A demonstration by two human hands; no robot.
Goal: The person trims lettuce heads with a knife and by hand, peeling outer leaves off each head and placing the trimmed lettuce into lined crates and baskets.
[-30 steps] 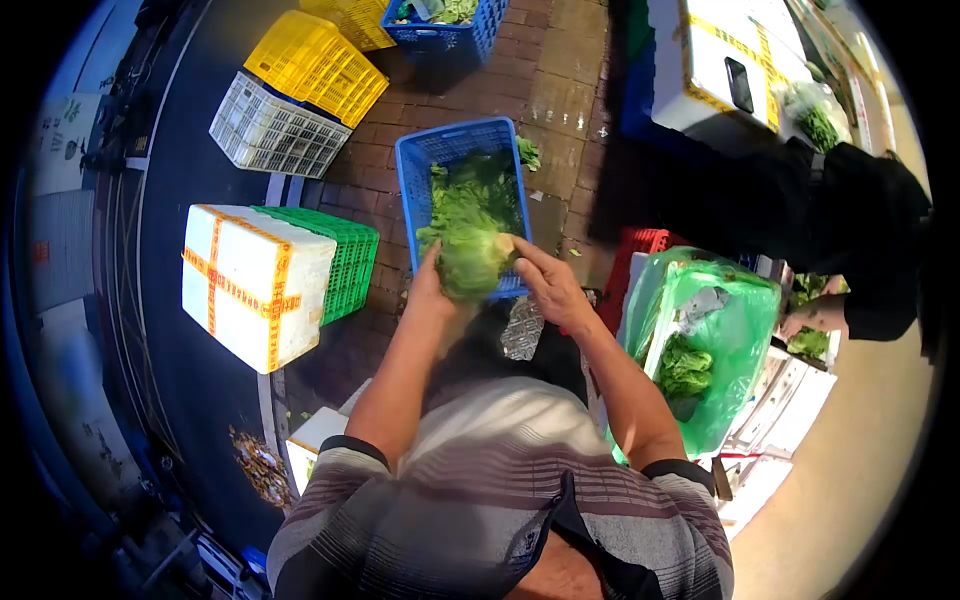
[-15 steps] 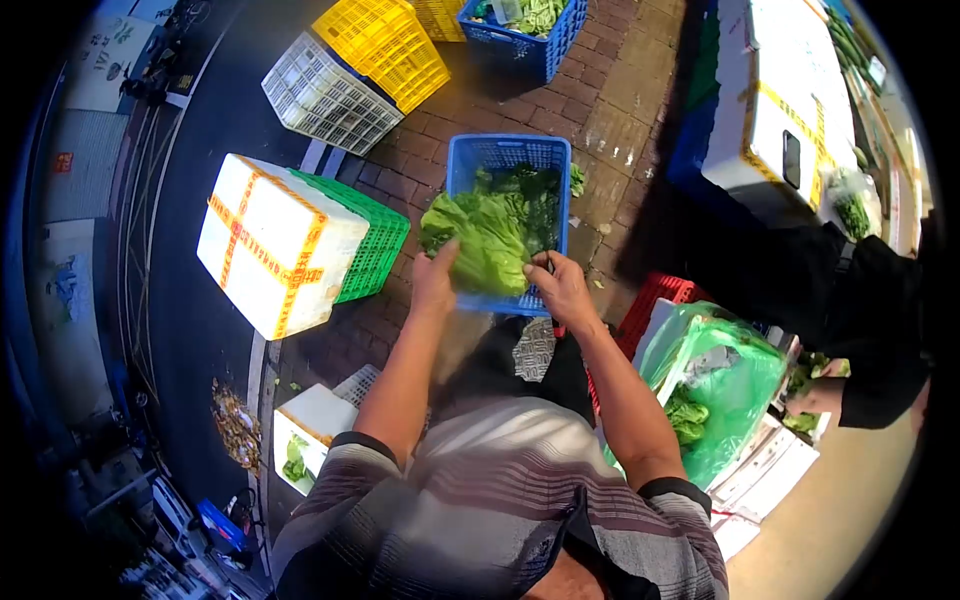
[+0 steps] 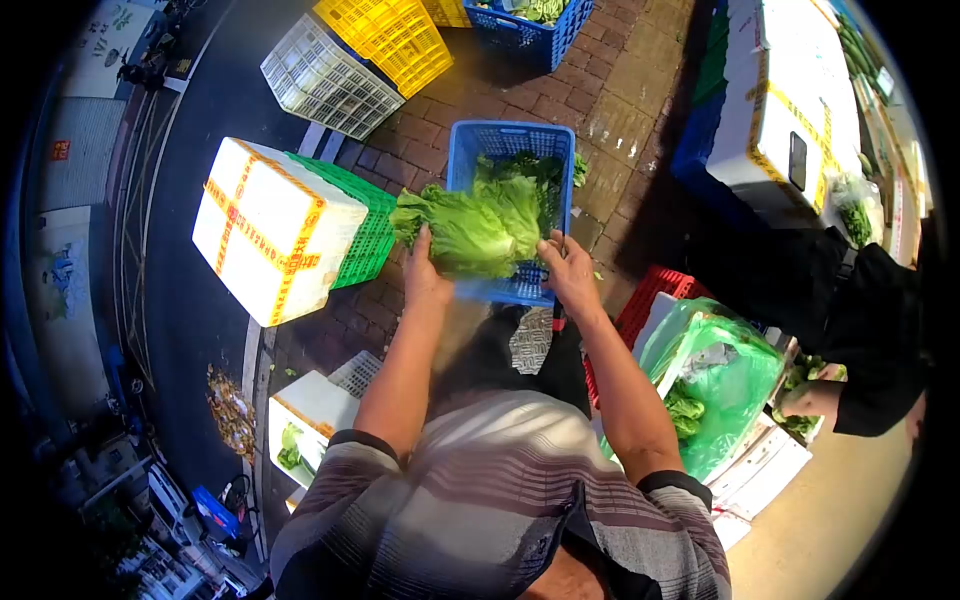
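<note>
A leafy green lettuce (image 3: 478, 222) lies sideways over the near part of a blue plastic crate (image 3: 510, 130). My left hand (image 3: 425, 268) is closed around its leafy left end. At the pale cut end of the stem is my right hand (image 3: 570, 275), its fingers pinched together. Something dark shows between those fingers, and a small red and black piece (image 3: 558, 318) is visible just below the hand. I cannot make out what it is. More dark green leaves (image 3: 535, 175) lie inside the crate, partly hidden by the lettuce.
To the left a white foam box (image 3: 270, 230) stands against a green crate (image 3: 370, 235). White and yellow crates (image 3: 390, 40) stand farther off. On the right are a red crate (image 3: 645, 300), a green plastic bag (image 3: 735, 370) with lettuce, and another person's hand (image 3: 815, 400).
The lettuce has shifted left and turned, so its pale stem end now faces my right hand. Both hands have moved with it, the left one slightly outward.
</note>
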